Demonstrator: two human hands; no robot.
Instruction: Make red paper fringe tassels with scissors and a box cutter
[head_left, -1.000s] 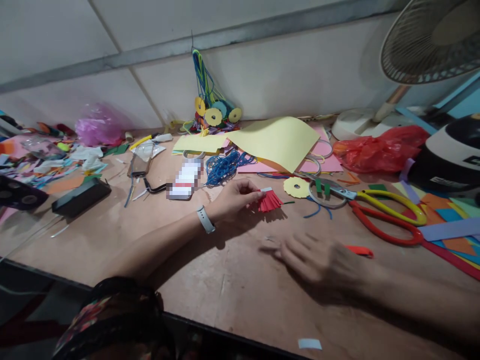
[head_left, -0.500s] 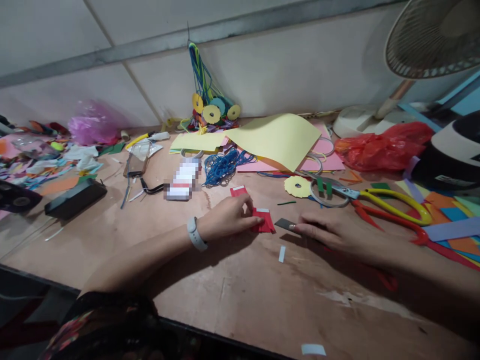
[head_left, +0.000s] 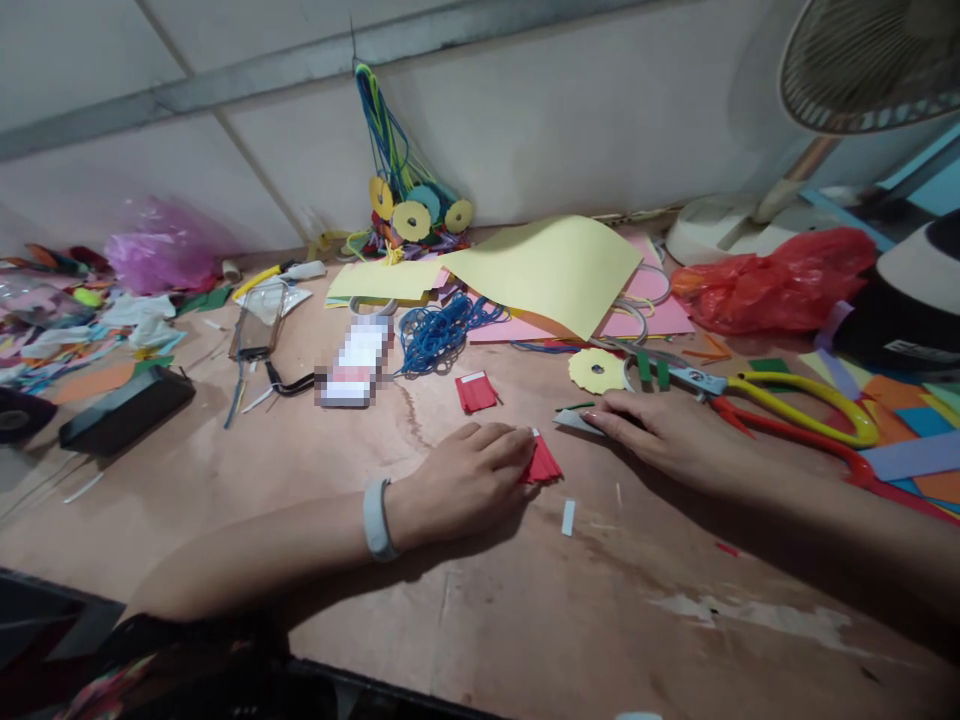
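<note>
My left hand (head_left: 476, 478), with a pale band at its wrist, rests on the wooden tabletop. Its curled fingers press on a small red paper piece (head_left: 543, 462), cut into strips at the near end and partly hidden under the fingertips. Just to the right, my right hand (head_left: 660, 432) pinches a thin flat metal blade (head_left: 576, 421), its face bright with reflected light. A second red paper piece (head_left: 475, 391) with a white strip along its top lies beyond my left hand. Nearer me lies a small white strip (head_left: 568, 518).
Scissors with yellow and red handles (head_left: 799, 405) lie at right, near coloured paper scraps and a red plastic bag (head_left: 780, 280). Behind are a yellow sheet (head_left: 551, 265), blue cord (head_left: 439, 335) and a scalloped yellow disc (head_left: 595, 371). A phone (head_left: 355, 362) and black case (head_left: 127, 408) lie left.
My left hand has shifted over the nearer red piece, whose strips now spread apart, leaving the other one uncovered. The blade has moved slightly up and tilted, turning from dark to bright. The view has shifted a little.
</note>
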